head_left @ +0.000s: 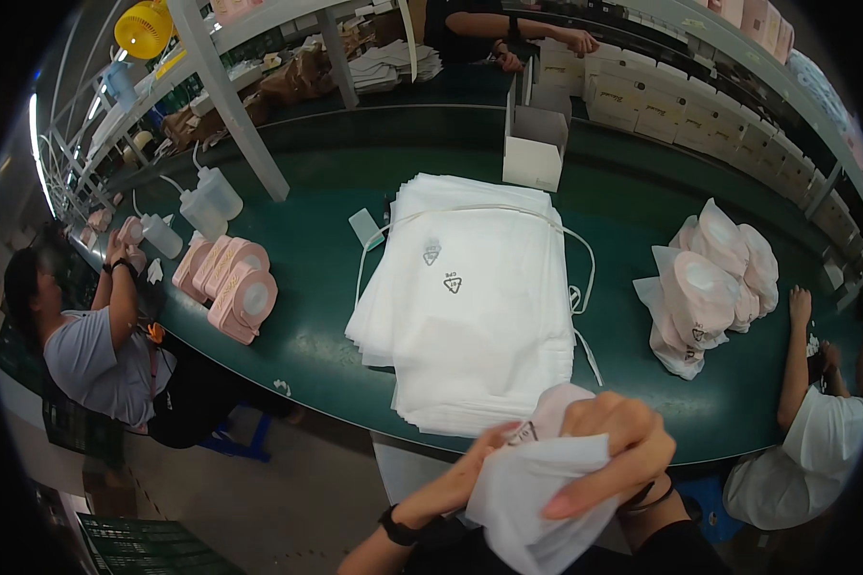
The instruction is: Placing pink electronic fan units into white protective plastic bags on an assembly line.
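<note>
At the near edge of the table, both hands grip a frosted white plastic bag (547,489). My left hand (475,468) is closed on its left side, fingers partly hidden behind the plastic. From the right, my right hand (628,441) wraps over the bag with the thumb across its front. Something pale pink shows faintly through the bag's top; its shape is mostly covered. Just beyond my hands lies a thick stack of flat white plastic bags (479,316), with a white cord (489,207) across it.
Unbagged pink rounded items (230,283) stand at left beside clear squeeze bottles (206,203). Several bagged pink items (714,283) sit at right. An open white box (535,153) stands beyond the stack. People work at left (105,355), right (805,431) and across the table (479,29).
</note>
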Demonstrator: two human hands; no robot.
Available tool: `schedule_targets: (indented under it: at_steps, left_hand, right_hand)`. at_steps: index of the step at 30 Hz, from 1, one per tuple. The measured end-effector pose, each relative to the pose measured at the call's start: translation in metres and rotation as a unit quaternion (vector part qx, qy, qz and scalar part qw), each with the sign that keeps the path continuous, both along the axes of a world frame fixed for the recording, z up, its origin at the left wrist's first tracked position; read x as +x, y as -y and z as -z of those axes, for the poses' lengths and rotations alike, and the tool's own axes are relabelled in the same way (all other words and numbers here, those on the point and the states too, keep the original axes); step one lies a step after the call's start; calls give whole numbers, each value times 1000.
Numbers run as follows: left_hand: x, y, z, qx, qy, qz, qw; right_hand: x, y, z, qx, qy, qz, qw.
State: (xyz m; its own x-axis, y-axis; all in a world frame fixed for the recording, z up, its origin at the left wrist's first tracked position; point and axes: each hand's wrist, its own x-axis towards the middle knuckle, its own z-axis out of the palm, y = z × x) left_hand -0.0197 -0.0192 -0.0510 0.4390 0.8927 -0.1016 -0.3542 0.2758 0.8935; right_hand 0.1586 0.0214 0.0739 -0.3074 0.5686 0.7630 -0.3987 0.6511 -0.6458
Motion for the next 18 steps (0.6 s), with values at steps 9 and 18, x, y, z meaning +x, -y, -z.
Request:
schedule_targets:
  at_steps: [9,18]
  left_hand:
    - [-15,-10,-25,95,137,-226,960]
    - [-22,10,-62,617,-341,65,706]
  right_hand:
    - [0,2,24,35,-1,290,956]
    - [55,-15,105,-447,228,-53,864]
